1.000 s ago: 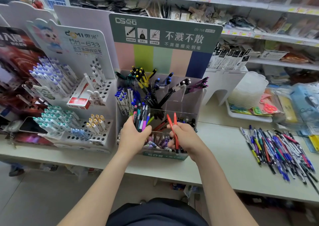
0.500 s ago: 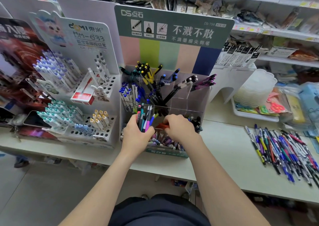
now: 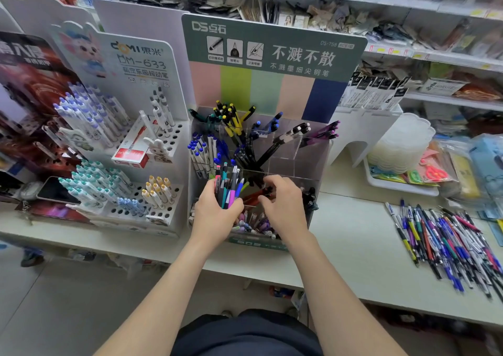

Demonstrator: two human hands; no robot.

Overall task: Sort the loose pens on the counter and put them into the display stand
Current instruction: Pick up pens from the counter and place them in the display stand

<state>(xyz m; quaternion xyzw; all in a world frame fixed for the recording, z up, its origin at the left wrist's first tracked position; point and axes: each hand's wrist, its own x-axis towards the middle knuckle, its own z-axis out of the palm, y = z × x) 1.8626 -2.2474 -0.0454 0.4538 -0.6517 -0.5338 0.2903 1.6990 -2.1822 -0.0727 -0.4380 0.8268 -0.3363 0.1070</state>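
The clear display stand (image 3: 310, 162) with a green header stands on the counter (image 3: 351, 249), its compartments holding sorted pens. My left hand (image 3: 215, 215) grips an upright bundle of mixed pens (image 3: 230, 187) at the stand's front left. My right hand (image 3: 284, 206) reaches into a front middle compartment, thumb and fingers pinching the ends of the red pens (image 3: 251, 197) that lie slanted inside it. A heap of loose pens (image 3: 446, 244) lies on the counter far to the right.
A white holed pen stand (image 3: 163, 214) with blue and yellow pens stands to the left, a phone (image 3: 54, 191) beside it. A white tray (image 3: 400, 188) with plastic lids and packets sits at the back right. Stocked shelves run behind.
My right hand has lowered the two red pens from upright in front of the stand down into the front compartment. The left hand has kept its bundle in place.
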